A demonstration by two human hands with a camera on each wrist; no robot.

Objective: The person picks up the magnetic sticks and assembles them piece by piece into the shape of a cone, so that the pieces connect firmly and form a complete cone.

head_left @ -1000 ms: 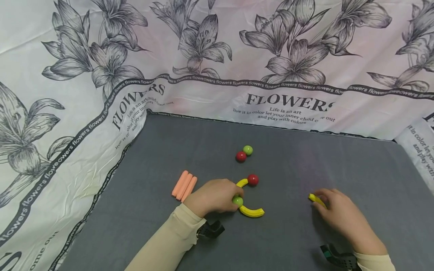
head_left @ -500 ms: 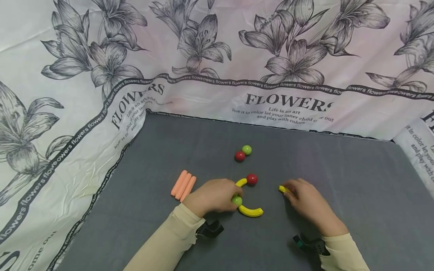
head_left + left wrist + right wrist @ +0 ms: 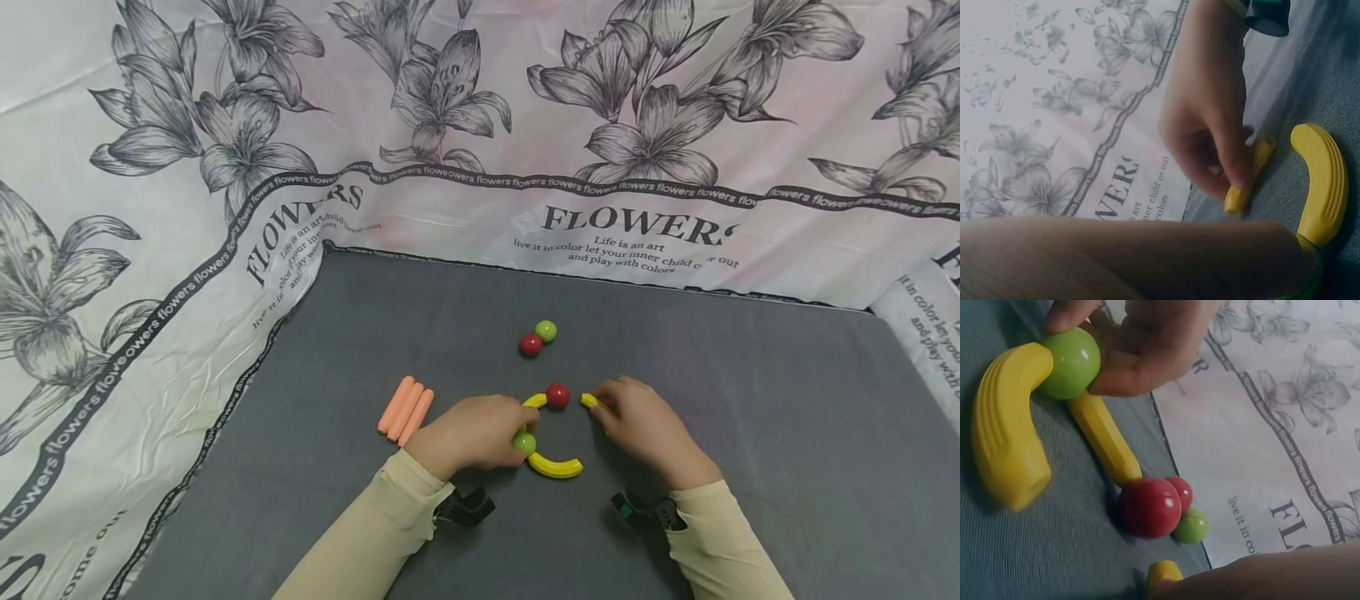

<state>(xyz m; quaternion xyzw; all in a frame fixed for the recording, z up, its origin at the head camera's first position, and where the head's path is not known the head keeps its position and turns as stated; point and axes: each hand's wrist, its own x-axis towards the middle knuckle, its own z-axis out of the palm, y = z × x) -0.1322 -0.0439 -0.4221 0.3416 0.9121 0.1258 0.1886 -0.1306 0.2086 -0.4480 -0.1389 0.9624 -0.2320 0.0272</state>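
The head view is evenly and softly lit, clear enough for the large print on the cloth to read; the table is matte grey, with faint, soft-edged shadow under the right hand. Both wrist views are dimmer and hazier. In the left one, the cloth pales toward the upper left and the left hand is blurred across the bottom. In the right one, small glints mark the green ball and nearer red ball; the lower right is soft.
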